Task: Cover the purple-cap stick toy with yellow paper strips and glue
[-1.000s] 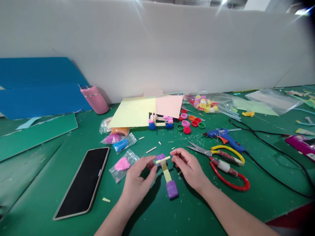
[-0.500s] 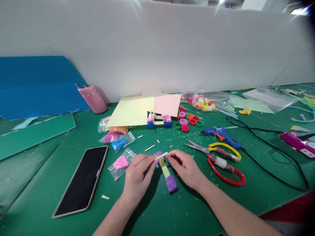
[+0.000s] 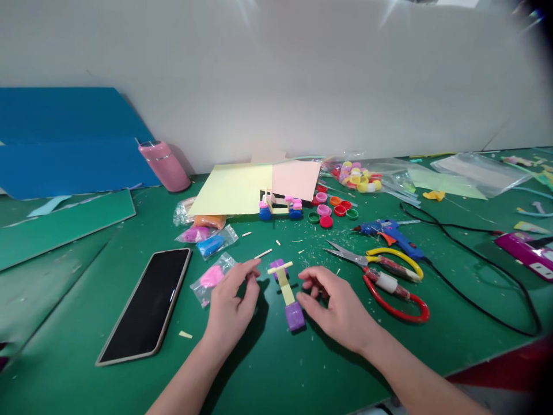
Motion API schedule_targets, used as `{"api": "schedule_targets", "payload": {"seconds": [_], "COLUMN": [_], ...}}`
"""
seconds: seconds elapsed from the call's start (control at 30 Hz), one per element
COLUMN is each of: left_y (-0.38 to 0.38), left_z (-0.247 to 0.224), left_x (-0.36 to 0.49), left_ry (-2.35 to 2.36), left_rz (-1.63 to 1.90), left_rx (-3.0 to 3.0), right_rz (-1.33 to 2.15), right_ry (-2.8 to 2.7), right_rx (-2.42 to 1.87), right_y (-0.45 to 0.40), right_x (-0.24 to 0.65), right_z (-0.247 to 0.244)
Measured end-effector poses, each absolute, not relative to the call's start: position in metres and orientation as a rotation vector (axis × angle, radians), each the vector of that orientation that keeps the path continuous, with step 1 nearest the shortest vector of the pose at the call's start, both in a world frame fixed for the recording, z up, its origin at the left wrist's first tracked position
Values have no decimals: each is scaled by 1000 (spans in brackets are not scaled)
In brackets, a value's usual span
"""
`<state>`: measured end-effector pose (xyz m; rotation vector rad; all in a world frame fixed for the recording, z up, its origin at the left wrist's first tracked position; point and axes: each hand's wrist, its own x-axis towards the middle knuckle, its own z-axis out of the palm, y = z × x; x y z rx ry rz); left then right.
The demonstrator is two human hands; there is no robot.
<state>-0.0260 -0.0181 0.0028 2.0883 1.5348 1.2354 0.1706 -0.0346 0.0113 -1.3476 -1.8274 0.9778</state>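
Between my hands on the green mat lies a small craft piece [image 3: 286, 293]: a pale yellow strip with a purple block at each end and a thin stick across its far end. My left hand [image 3: 235, 300] is to the left of it, thumb and fingers apart, holding nothing. On the other side, my right hand [image 3: 332, 302] rests with loosely curled, parted fingers, close to the near purple block [image 3: 295, 316]; whether it touches the block I cannot tell. A bag of pink clay [image 3: 211, 276] lies just beyond my left hand.
Scissors [image 3: 375, 271] with red and yellow handles and a blue glue gun [image 3: 384, 231] lie at right, its cord curving behind. A phone [image 3: 144, 305] lies at left. Farther back are a small model with blue blocks [image 3: 280, 208], coloured caps [image 3: 324, 211], paper sheets [image 3: 233, 184] and a pink cup [image 3: 165, 166].
Both hands have let go of the thin cross stick and moved apart. The craft piece now stands alone on the mat. The view has shifted slightly.
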Motion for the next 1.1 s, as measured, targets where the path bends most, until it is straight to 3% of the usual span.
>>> {"api": "schedule_targets", "payload": {"seconds": [0.27, 1.1], "left_y": [-17, -18], "left_z": [-2, -3], "left_x": [-30, -25], "left_ry": [1574, 1514], "left_rz": [1204, 1096], "left_rx": [2057, 2046], "right_rz": [633, 602], "right_ry": [-2076, -2154], "right_rx": [-1503, -1529], "right_y": [-59, -52], "right_x": [150, 167], "right_z": [5, 5]}}
